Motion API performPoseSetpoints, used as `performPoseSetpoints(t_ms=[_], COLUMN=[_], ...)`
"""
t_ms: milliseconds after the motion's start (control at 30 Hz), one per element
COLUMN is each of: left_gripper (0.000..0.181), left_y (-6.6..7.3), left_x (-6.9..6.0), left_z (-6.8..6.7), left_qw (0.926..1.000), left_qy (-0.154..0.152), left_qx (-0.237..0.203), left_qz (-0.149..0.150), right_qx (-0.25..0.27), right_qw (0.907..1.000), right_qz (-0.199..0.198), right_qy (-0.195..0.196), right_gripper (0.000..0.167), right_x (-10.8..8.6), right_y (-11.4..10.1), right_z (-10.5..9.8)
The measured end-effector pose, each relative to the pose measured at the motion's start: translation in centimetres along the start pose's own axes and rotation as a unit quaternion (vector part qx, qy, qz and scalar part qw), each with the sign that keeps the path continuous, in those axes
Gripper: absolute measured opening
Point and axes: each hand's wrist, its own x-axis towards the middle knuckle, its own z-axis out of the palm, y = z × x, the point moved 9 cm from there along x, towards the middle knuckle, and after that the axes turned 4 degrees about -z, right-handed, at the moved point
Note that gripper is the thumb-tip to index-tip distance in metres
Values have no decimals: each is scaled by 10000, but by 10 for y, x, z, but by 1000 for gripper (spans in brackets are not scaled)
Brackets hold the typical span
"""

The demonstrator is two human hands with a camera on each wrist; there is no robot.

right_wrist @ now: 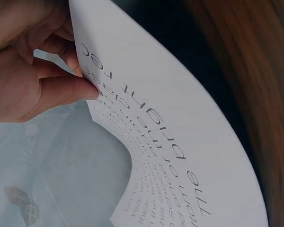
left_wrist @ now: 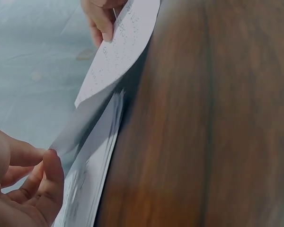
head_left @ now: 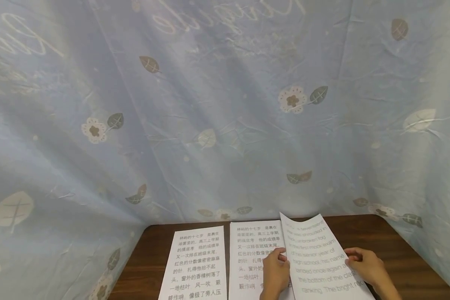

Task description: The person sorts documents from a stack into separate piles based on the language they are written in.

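Observation:
A white sheet with English print (head_left: 315,262) is held raised and bowed by both hands at the right of the head view. My left hand (head_left: 276,271) pinches its left edge between thumb and finger, above the middle pages of Chinese print (head_left: 243,266). On the opposite edge, my right hand (head_left: 369,266) pinches the sheet. The left wrist view has my left hand (left_wrist: 28,184) at the sheet's edge beside a stack of pages (left_wrist: 92,175). In the right wrist view, thumb and fingers of my right hand (right_wrist: 42,71) grip the curved sheet (right_wrist: 180,104).
Another page with Chinese print (head_left: 196,266) lies at the left on the dark wooden table (head_left: 142,258). A pale blue curtain (head_left: 225,125) with leaves and flowers hangs behind the table and along its sides.

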Motion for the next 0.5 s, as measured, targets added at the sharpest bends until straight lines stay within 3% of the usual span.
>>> performPoseSetpoints(t_ms=[233,500], left_gripper=[38,36], left_y=[1,10], left_x=[-1,-9], left_z=[17,37], left_qw=[10000,9999], left_qy=[42,64], left_qx=[-46,-54], left_qz=[15,145], right_qx=[119,-102], right_qw=[9993,9987], right_qz=[240,325], right_qy=[-251,-366], right_gripper=[45,49], right_x=[1,-5], right_y=[18,39], right_z=[-8,-26])
